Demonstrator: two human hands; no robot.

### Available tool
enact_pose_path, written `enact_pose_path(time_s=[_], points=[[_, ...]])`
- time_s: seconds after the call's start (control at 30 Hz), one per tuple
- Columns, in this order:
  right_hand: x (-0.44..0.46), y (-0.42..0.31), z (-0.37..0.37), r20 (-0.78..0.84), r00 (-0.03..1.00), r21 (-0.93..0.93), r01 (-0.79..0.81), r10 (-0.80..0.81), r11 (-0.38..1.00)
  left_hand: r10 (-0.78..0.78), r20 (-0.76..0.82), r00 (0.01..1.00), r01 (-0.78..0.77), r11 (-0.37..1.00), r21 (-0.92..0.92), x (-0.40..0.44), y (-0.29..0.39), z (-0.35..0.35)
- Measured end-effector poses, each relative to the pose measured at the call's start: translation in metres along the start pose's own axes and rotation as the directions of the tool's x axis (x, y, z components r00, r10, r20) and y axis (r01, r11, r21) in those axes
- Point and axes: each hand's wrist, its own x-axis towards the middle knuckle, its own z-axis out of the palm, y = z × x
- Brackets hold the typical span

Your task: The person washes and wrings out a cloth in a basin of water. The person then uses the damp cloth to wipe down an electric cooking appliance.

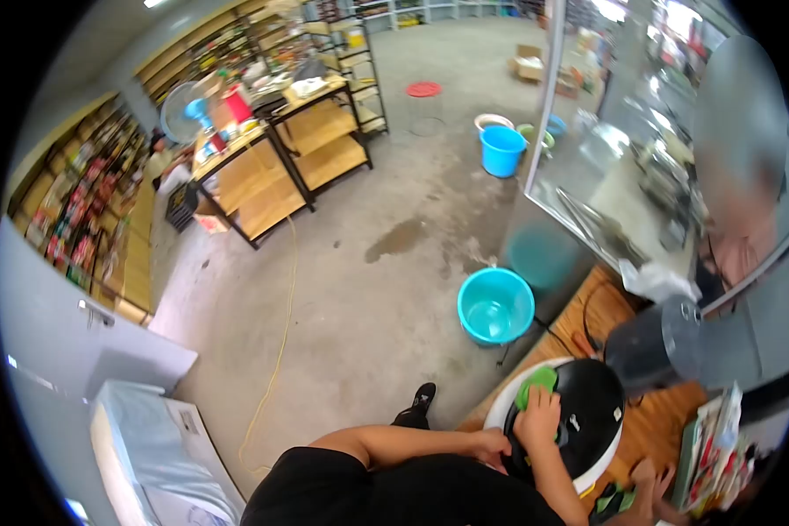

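A rounded appliance with a glossy black lid (pixel 591 394) and a white body, perhaps a rice cooker, sits on a wooden table at the lower right. My right hand (pixel 539 419) presses a green cloth (pixel 537 382) against the lid's near-left side, fingers curled over it. At the appliance's left edge, my left hand (pixel 493 445) has its fingers bent in; what they grip is hidden. Another person's hands (pixel 650 485) are at the lower right, beside a green and black item (pixel 612 501) that I cannot make out.
Behind the appliance stands a dark grey bucket (pixel 653 346) on the wooden table (pixel 592 302). A teal basin (pixel 496 307) is on the floor beside the table. To the right is a box of packets (pixel 714 456). A yellow cord (pixel 280 351) crosses the floor; another person is behind the glass partition.
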Motion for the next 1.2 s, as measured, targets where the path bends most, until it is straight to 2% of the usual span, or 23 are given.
enact_pose_path(time_s=[0.1,0.13,0.23,0.3,0.37,0.43,0.5,0.57,0.63,0.7,0.77,0.8,0.83,0.93,1.0,1.1,1.17,1.2], points=[[-0.008,-0.003,-0.019,0.117,0.987,0.179,0.090,-0.112,0.980,-0.004,0.004,1.000,0.004,0.997,-0.080,0.012,-0.003,-0.001],[-0.005,-0.001,-0.019,0.120,0.985,0.176,0.101,-0.123,0.979,-0.012,-0.002,1.000,0.012,0.993,-0.116,0.008,-0.004,0.002],[0.003,0.004,-0.021,0.235,0.971,0.154,0.007,-0.044,0.988,-0.052,0.049,0.997,0.062,0.972,-0.227,-0.003,-0.002,0.003],[0.005,0.003,-0.004,-0.053,0.998,0.120,-0.011,0.017,0.993,-0.067,0.093,0.993,0.084,0.977,-0.196,0.021,-0.017,-0.009],[0.003,0.008,0.007,-0.007,1.000,0.084,0.023,-0.022,0.996,0.021,0.163,0.986,0.001,0.991,-0.133,0.019,-0.020,-0.019],[0.001,0.006,0.009,-0.092,0.988,0.198,0.140,-0.124,0.970,0.154,0.278,0.948,-0.166,0.986,0.020,0.015,-0.022,-0.032],[-0.011,0.004,0.000,-0.014,0.981,0.298,0.189,-0.194,0.936,0.138,0.307,0.942,-0.120,0.990,-0.078,0.009,-0.016,-0.030],[-0.023,0.005,-0.014,0.091,0.964,0.438,0.187,-0.250,0.879,0.029,0.258,0.966,0.065,0.936,-0.345,-0.019,0.006,-0.014],[-0.036,0.011,-0.017,0.147,0.948,0.504,0.172,-0.281,0.847,0.047,0.202,0.978,0.010,0.963,-0.269,-0.041,0.021,0.002],[-0.050,0.016,-0.016,0.183,0.954,0.505,0.116,-0.238,0.855,-0.020,0.210,0.978,0.071,0.969,-0.238,-0.041,0.021,0.003],[-0.060,0.018,-0.022,0.204,0.955,0.512,0.083,-0.215,0.855,0.027,0.222,0.975,0.018,0.980,-0.197,-0.052,0.028,0.010],[-0.064,0.018,-0.029,0.276,0.938,0.458,0.062,-0.208,0.887,0.022,0.146,0.989,0.007,0.980,-0.197,-0.053,0.027,0.010],[-0.066,0.018,-0.035,0.347,0.917,0.402,0.045,-0.198,0.915,0.004,0.150,0.989,0.023,0.983,-0.183,-0.054,0.029,0.011],[-0.078,0.020,-0.042,0.367,0.916,0.334,0.030,-0.159,0.942,-0.005,0.155,0.988,0.031,0.985,-0.167,-0.056,0.031,0.013],[-0.088,0.027,-0.050,0.402,0.900,0.306,0.044,-0.171,0.951,-0.034,0.095,0.995,0.047,0.990,-0.136,-0.054,0.031,0.012],[-0.119,0.054,-0.069,0.421,0.892,0.279,0.048,-0.167,0.959,-0.019,0.151,0.988,0.043,0.987,-0.156,-0.052,0.031,0.012],[-0.142,0.081,-0.083,0.498,0.866,0.019,0.040,-0.045,0.999,-0.041,0.142,0.989,0.063,0.985,-0.158,-0.052,0.033,0.013],[-0.146,0.096,-0.092,0.574,0.803,-0.232,-0.030,0.162,0.972,-0.051,0.138,0.989,0.073,0.985,-0.156,-0.052,0.033,0.013]])
